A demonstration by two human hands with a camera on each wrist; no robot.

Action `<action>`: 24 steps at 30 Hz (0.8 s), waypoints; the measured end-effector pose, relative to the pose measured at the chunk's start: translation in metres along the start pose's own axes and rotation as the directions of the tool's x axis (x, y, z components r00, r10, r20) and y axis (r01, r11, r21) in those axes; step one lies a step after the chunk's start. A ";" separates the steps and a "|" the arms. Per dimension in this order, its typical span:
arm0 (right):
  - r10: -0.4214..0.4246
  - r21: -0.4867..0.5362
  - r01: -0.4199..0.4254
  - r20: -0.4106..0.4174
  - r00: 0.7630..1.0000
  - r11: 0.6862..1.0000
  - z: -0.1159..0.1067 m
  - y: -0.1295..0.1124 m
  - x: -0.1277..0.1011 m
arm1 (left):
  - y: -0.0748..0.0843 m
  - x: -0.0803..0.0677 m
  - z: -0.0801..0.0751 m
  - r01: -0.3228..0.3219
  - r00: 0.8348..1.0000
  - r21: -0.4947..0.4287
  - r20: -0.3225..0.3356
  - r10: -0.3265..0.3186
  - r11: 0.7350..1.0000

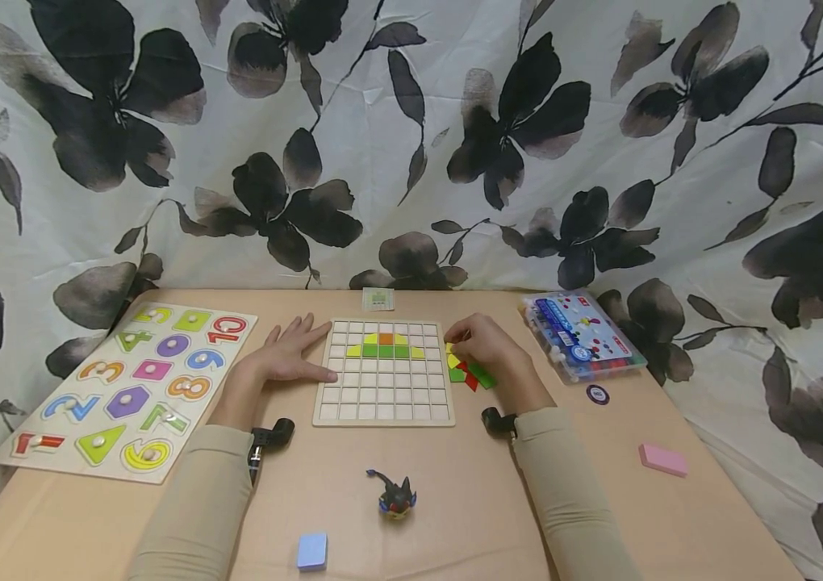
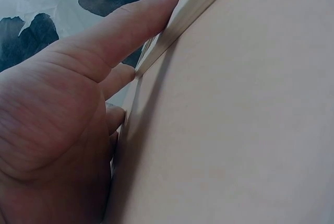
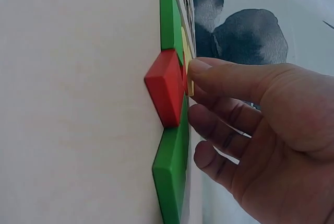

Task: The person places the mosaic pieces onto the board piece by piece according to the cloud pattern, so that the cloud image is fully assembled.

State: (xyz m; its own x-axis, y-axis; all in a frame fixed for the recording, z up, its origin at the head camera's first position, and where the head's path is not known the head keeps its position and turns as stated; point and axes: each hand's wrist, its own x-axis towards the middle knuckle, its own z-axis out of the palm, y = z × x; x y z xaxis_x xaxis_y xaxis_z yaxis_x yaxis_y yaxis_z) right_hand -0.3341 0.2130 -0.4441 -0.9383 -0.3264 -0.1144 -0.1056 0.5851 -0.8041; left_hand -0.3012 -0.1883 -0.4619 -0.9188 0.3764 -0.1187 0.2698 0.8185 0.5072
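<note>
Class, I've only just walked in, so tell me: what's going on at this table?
A person's left hand rests at the left edge of a gridded board. Their right hand is over the loose pieces at the board's right side, its fingers seemingly pinching a yellow piece. On the board, yellow, green and orange pieces form two rows near the far edge; most of the grid is unfilled.
</note>
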 end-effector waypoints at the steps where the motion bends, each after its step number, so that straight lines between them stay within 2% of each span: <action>1: 0.002 -0.004 -0.002 0.002 1.000 1.000 0.000 0.001 0.000 | 0.000 0.000 0.000 0.000 1.000 -0.001 0.000 0.000 1.000; 9: -0.081 -0.024 0.082 0.019 0.997 0.996 -0.004 0.002 -0.001 | 0.001 -0.001 0.000 -0.003 1.000 0.007 0.000 0.003 1.000; 15: -0.070 0.116 0.073 -0.022 0.997 0.991 -0.005 0.001 -0.002 | 0.000 0.000 0.000 0.001 1.000 0.013 0.000 -0.001 1.000; 18: -0.053 0.139 0.060 -0.053 0.997 0.989 -0.004 -0.004 -0.002 | 0.000 0.001 0.000 0.002 1.000 0.015 0.000 -0.002 1.000; 21: -0.068 0.137 0.077 -0.070 0.995 0.988 -0.001 -0.013 -0.003 | 0.000 0.001 0.000 0.002 1.000 0.017 -0.001 -0.002 1.000; 24: -0.116 0.088 0.122 -0.064 0.991 0.989 0.005 -0.021 -0.004 | 0.000 0.002 0.001 0.001 1.000 0.018 0.000 -0.001 1.000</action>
State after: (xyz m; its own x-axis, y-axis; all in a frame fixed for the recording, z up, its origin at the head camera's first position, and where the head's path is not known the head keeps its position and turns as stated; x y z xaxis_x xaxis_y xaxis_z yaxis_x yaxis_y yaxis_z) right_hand -0.3266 0.1982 -0.4293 -0.9388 -0.3441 0.0175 -0.1895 0.4731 -0.8604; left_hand -0.3026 -0.1873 -0.4630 -0.9191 0.3757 -0.1192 0.2740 0.8263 0.4920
